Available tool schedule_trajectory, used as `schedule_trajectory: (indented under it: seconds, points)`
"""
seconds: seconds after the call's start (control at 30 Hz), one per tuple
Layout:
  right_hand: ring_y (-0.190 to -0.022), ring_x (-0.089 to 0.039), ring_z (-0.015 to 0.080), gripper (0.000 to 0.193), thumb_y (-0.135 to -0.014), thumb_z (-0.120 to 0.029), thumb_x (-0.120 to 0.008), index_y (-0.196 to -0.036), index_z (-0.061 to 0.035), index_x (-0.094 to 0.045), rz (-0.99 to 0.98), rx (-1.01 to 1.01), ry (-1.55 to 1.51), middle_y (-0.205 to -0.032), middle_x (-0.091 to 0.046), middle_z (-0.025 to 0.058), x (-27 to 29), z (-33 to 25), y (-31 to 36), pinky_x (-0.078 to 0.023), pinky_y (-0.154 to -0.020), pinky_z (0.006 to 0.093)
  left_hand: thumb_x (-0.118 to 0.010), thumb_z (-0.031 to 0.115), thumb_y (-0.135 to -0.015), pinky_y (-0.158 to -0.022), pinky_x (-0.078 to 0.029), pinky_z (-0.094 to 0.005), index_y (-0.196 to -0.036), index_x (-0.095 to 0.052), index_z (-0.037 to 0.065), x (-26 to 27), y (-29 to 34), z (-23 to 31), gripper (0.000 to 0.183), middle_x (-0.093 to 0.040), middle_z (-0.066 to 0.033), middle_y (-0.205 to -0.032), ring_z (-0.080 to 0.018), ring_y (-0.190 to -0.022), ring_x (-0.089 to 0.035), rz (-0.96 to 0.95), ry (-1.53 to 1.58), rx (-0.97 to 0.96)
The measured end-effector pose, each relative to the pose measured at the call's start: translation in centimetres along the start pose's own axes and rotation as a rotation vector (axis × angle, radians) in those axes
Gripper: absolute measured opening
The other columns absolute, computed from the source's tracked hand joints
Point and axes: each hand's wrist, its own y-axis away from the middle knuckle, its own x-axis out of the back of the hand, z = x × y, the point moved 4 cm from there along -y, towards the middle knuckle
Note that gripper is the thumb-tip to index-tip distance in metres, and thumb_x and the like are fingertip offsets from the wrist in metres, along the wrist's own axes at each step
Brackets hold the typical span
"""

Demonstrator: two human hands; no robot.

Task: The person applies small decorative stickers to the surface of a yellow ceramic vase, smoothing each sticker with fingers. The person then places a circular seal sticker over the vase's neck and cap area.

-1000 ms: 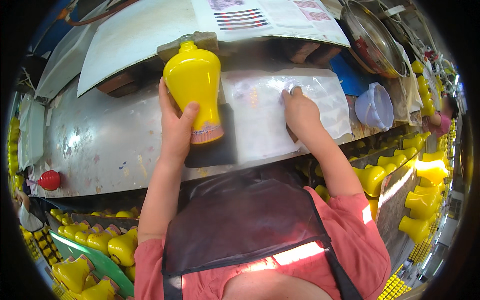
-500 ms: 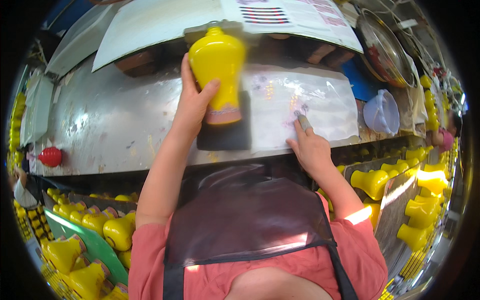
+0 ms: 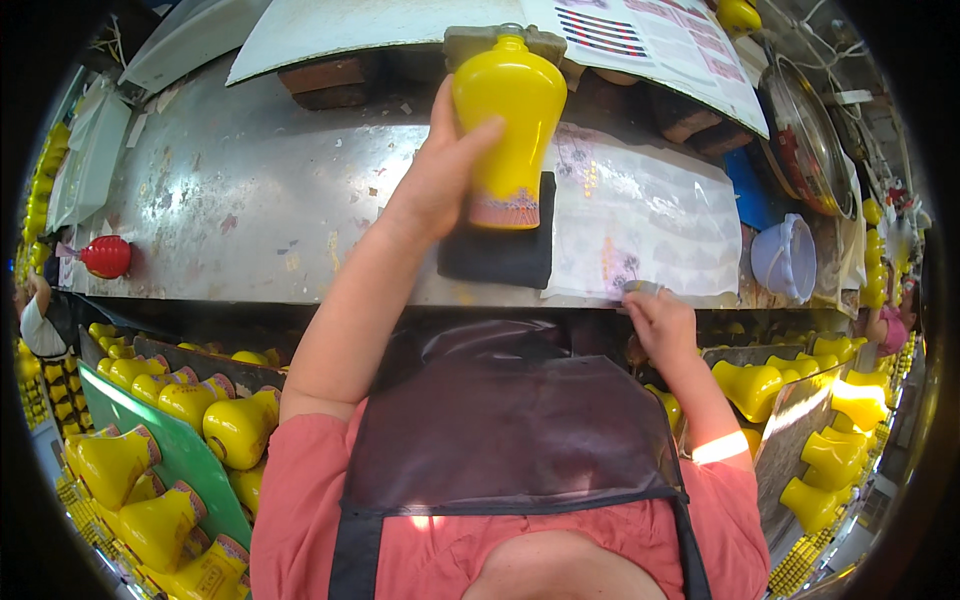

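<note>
A glossy yellow vase (image 3: pixel 515 110) with a narrow neck and a pink patterned band round its foot is in my left hand (image 3: pixel 440 175). The fingers wrap its left side and the thumb lies across its front. Beneath its foot is a folded black cloth (image 3: pixel 495 255); the neck overlaps a grey block (image 3: pixel 465 45). My right hand (image 3: pixel 662 325) is at the near edge of a white sheet (image 3: pixel 680 225), finger and thumb pinched together at a purple flower decal (image 3: pixel 622 270). One finger wears a grey cover. More small decals show on the sheet.
A pale blue bucket (image 3: pixel 785 255) stands right of the sheet; a red ribbed bottle (image 3: pixel 107 257) sits at the left. A raised white board (image 3: pixel 390 35) spans the back on bricks (image 3: pixel 325 80). Yellow vases (image 3: pixel 240 425) lie on boards both sides of me. People are at the far edges.
My left hand and the vase appear farther right and up in view. My right hand has drawn a purple decal toward the sheet's near edge, and its fingers have closed together.
</note>
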Motion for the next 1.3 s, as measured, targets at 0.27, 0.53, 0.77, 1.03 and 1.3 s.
schedule_trajectory:
  seconds: [0.27, 0.53, 0.77, 1.03, 1.3]
  points:
    - [-0.061, -0.056, 0.0043, 0.025, -0.098, -0.020, -0.068, -0.091, 0.0029, -0.073, -0.422, -0.750, -0.843, -0.072, -0.066, 0.0011, 4.3, 1.2, -9.9, -0.044, -0.054, 0.0243, -0.069, 0.009, -0.095, -0.113, -0.044, -0.0411, -0.160, -0.024, 0.011, 0.5, -0.3, -0.4, 0.079, -0.050, -0.0127, -0.146, -0.0267, -0.134, -0.051, 0.034, 0.008, -0.002]
    - [-0.039, -0.051, 0.0080, 0.023, -0.097, -0.024, -0.070, -0.100, -0.0005, -0.073, -0.104, -0.342, -0.834, -0.061, -0.062, -0.0011, 9.5, -5.9, -21.2, -0.037, -0.039, 0.0226, -0.069, 0.014, -0.100, -0.111, -0.046, -0.0414, -0.164, -0.018, 0.016, 0.5, -0.1, -0.6, 0.082, -0.051, -0.0126, -0.148, -0.0260, -0.134, -0.054, 0.064, -0.113, -0.031]
    - [-0.056, -0.060, 0.0188, 0.030, -0.075, -0.010, -0.068, -0.105, -0.0085, -0.068, 0.278, 0.578, 0.506, -0.071, -0.052, 0.0042, 6.3, -15.8, -19.5, -0.047, -0.049, 0.0330, -0.054, 0.018, -0.106, -0.116, -0.038, -0.0382, -0.159, -0.023, 0.003, 0.6, 0.1, 0.5, 0.063, -0.045, -0.0166, -0.150, -0.0260, -0.138, -0.046, 0.073, -0.025, -0.030]
    - [-0.053, -0.054, 0.0147, 0.039, -0.077, -0.010, -0.067, -0.114, -0.0030, -0.074, 0.265, 0.630, 0.609, -0.071, -0.048, 0.0018, 2.5, -15.3, -16.6, -0.042, -0.048, 0.0295, -0.064, 0.039, -0.103, -0.113, -0.037, -0.0382, -0.149, -0.037, 0.005, 0.5, -2.3, 3.3, 0.063, -0.050, -0.0139, -0.140, -0.0221, -0.133, -0.047, 0.177, -0.755, -0.286]
    - [-0.050, -0.055, 0.0205, 0.037, -0.082, -0.015, -0.075, -0.119, -0.0093, -0.074, 0.120, 0.579, 0.245, -0.068, -0.050, 0.0044, 3.9, -15.3, -13.7, -0.045, -0.046, 0.0338, -0.072, 0.034, -0.096, -0.114, -0.038, -0.0395, -0.152, -0.036, 0.002, 1.5, -1.9, 1.7, 0.074, -0.049, -0.0182, -0.144, -0.0272, -0.134, -0.048, 0.158, -0.583, -0.239]
